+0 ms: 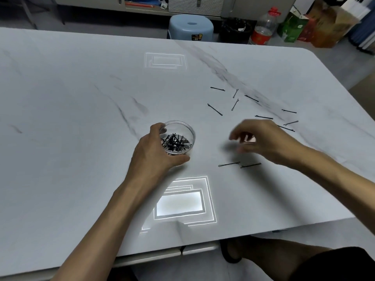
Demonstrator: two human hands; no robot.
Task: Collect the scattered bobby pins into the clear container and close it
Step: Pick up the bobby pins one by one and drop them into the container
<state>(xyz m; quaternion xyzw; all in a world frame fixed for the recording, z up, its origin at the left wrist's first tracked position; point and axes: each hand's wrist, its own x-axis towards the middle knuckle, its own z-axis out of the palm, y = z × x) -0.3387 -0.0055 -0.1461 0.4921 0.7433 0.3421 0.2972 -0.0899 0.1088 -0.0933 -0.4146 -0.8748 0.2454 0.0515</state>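
The left hand (154, 153) curls round the open-topped clear container (191, 132), which stands on the white surface (81, 118) with a heap of bobby pins (176, 141) inside. The right hand (263, 138) hovers to its right, motion-blurred with fingers bent, so its hold cannot be told; loose pins (229, 164) lie around it. The bottle (263, 27) has a red label and the stool (190, 25) a sticker, both too blurred to read.

So the worktop (81, 98) is a big white marble-look slab with grey veins and rounded corners. It's glossy enough to throw back two rectangular light reflections (182, 205), one near the front edge and a fainter one further back. Around the middle sits a clear round plastic container (193, 136), open on top, with a tangled heap of black bobby pins (175, 141) inside. Loose pins (215, 109) lie flat, scattered over the right side, and a pair of pins (229, 164) lies almost end to end nearer the front.
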